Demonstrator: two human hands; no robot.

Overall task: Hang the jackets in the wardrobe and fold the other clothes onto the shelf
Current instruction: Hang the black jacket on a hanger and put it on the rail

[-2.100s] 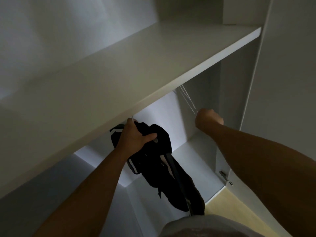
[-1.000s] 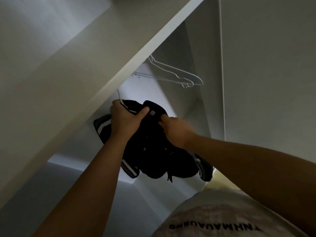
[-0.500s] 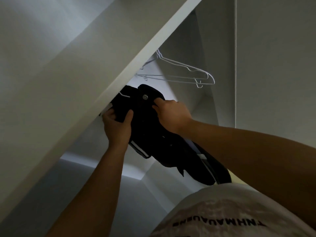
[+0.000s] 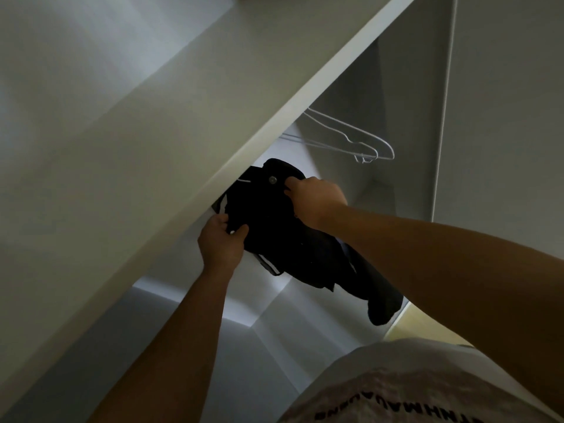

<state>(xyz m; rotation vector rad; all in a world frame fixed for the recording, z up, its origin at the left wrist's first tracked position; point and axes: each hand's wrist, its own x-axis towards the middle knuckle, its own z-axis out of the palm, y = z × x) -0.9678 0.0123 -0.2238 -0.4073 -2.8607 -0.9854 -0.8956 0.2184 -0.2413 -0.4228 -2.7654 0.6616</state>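
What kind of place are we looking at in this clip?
Probably inside a white wardrobe: a shelf, empty wire hangers beneath it, and a black jacket held up beside them.

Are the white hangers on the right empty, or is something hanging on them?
Empty. The hangers show bare wire only; the jacket is apart, lower left of them.
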